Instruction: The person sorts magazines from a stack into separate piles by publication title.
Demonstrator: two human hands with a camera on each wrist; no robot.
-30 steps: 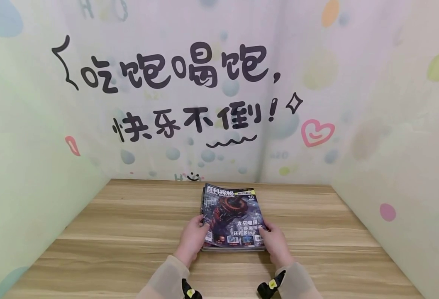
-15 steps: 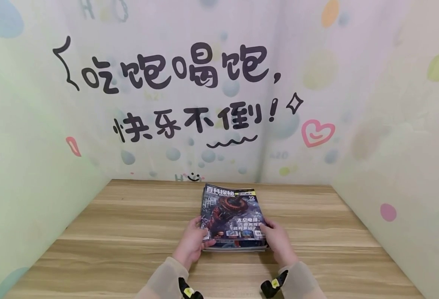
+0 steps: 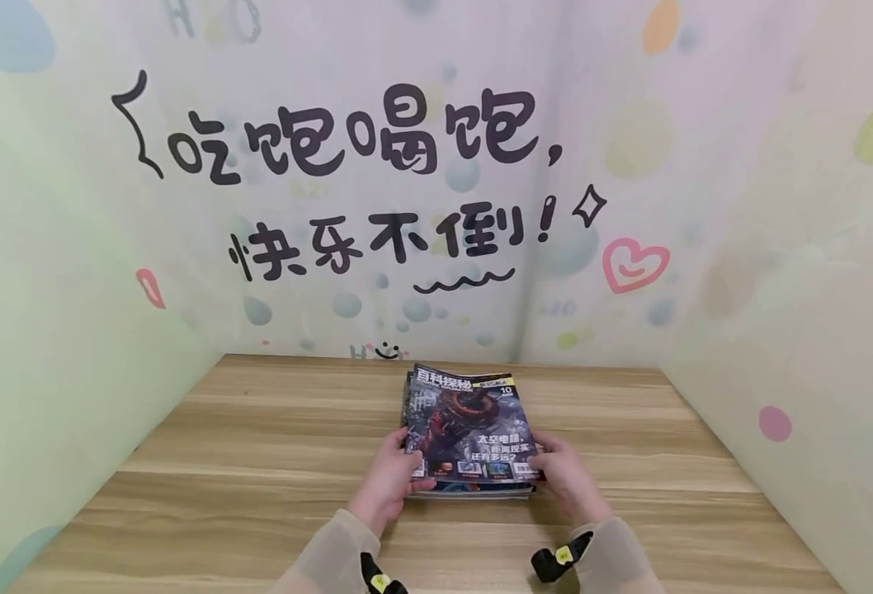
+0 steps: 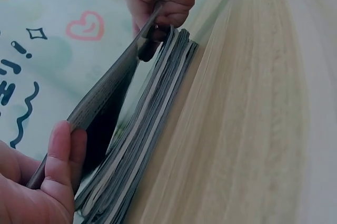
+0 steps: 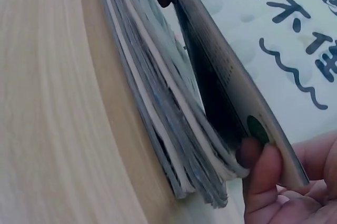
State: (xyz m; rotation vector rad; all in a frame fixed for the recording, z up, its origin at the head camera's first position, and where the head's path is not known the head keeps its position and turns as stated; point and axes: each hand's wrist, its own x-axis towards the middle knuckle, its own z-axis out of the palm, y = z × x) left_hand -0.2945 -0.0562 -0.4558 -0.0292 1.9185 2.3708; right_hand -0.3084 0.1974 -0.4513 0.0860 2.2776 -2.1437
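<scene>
A wood-grained surface (image 3: 258,462) meets a pale back wall (image 3: 436,194) bearing two lines of black lettering (image 3: 407,132), a pink heart (image 3: 635,266) and blue and green spots (image 3: 462,175). Pale greenish side walls (image 3: 73,272) flank it, with scattered coloured blobs (image 3: 775,423). The light is soft.

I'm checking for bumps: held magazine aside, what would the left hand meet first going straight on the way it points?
Probably the magazine stack; in the head view, the left hand points across it. Depth is unclear, so it might pass above and meet the back wall instead.
</scene>
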